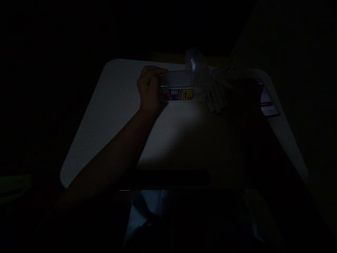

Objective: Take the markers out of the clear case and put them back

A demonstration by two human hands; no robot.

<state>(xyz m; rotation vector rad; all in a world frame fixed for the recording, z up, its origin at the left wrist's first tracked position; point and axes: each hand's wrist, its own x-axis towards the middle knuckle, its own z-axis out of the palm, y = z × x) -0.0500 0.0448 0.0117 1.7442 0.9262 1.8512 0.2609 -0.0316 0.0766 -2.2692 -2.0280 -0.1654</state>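
The scene is very dark. My left hand (149,86) is closed round the left end of a clear plastic box (176,78), which lies on its side with a colourful label (177,94) facing me. At the box's right end stands another clear plastic piece (194,61), perhaps its lid; I cannot make out whether the two are joined. Several pale, slender sticks that look like markers (216,96) lie in a bunch to the right of the box. My right hand (240,93) is close to this bunch, deep in shadow, and its fingers do not show clearly.
A phone with a lit screen (269,102) lies near the right edge of the white table (105,91). Along the table's near edge runs a dark bar (171,177). Something green (14,186) shows faintly at the lower left.
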